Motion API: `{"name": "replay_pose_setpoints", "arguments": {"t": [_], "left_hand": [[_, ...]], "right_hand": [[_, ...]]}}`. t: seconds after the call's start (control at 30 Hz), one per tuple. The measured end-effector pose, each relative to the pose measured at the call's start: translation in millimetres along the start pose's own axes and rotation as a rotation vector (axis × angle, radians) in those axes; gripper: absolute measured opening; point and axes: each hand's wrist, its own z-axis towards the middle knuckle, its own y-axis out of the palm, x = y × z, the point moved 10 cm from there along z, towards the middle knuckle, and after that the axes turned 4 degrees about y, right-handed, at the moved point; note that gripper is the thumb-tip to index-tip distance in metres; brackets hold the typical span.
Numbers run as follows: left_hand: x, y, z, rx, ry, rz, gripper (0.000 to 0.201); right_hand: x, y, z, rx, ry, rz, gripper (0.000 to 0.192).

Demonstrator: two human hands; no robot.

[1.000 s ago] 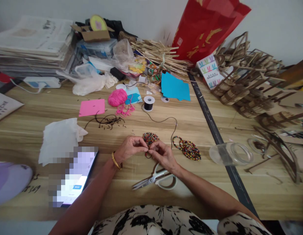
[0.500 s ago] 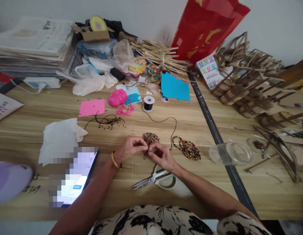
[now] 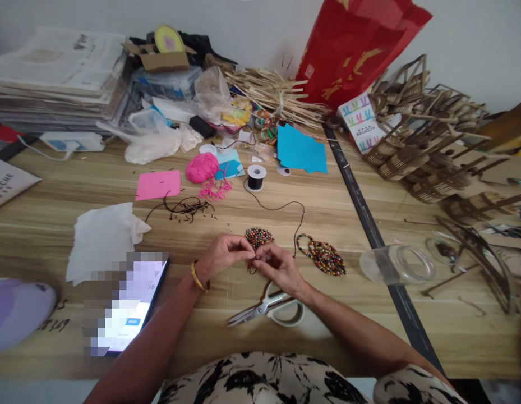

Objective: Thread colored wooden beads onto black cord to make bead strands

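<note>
My left hand (image 3: 227, 255), with a gold bracelet on its wrist, and my right hand (image 3: 280, 266) meet fingertip to fingertip just in front of a pile of loose, multicoloured beads (image 3: 259, 237). Both are closed in a pinch on a thin black cord (image 3: 302, 216), and a small loop of it shows under the fingers. The cord runs back to a white spool (image 3: 256, 177) wound with black. Strung bead loops (image 3: 327, 257) lie to the right of my right hand. Below the hands rest scissors (image 3: 266, 307) with pale handles, blades pointing left. Fingers hide the pinched part.
A phone (image 3: 134, 303) and white tissue (image 3: 102, 241) lie left. Black cord scraps (image 3: 188, 209) and pink yarn (image 3: 202, 168) are farther back. A clear plastic jar (image 3: 397, 265) lies on its side at right, near several small woven baskets (image 3: 432, 182).
The fingertips have shifted slightly while staying together, and the small cord loop beneath them has changed shape. Everything else lies where it was.
</note>
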Motion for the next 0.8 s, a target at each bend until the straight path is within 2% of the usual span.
{"name": "replay_pose_setpoints", "arguments": {"t": [0.33, 0.8], "left_hand": [[0.7, -3.0, 1.6, 0.036, 0.011, -0.001, 0.012], [1.8, -7.2, 2.0, 0.061, 0.012, 0.044, 0.012]], "right_hand": [[4.7, -8.7, -0.3, 0.066, 0.018, -0.069, 0.019], [1.2, -10.9, 0.3, 0.087, 0.008, -0.085, 0.019]]}}
